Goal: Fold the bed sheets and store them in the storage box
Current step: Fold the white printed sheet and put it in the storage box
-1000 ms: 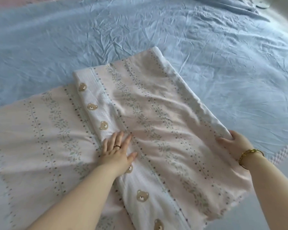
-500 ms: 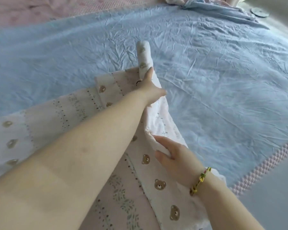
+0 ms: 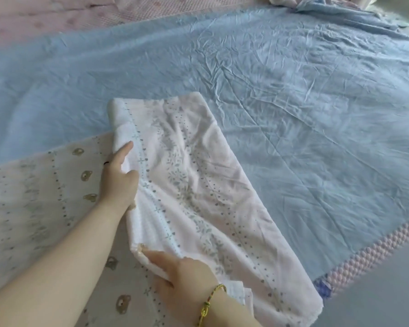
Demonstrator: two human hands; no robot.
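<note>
A pink and white bed sheet [image 3: 198, 185] with dotted stripes and leaf sprigs lies on the bed, its right part folded over into a long narrow strip. The part with a teddy-bear print [image 3: 45, 197] spreads flat to the left. My left hand [image 3: 118, 180] grips the strip's left folded edge about halfway along, thumb on top. My right hand [image 3: 182, 272], with a woven bracelet on the wrist, pinches the same edge nearer to me, index finger stretched along it. No storage box is in view.
A wrinkled light blue sheet [image 3: 293, 102] covers the bed under and beyond the patterned one. A pink bobbled trim [image 3: 364, 258] marks the bed's right edge, with grey floor [image 3: 376, 303] past it. Bunched blue and pale fabric [image 3: 328, 10] lies at the far right corner.
The raised fold has been laid down into a flat narrow strip. My left hand drew back from the far end to the strip's left edge. My right hand shifted to the near part of that edge.
</note>
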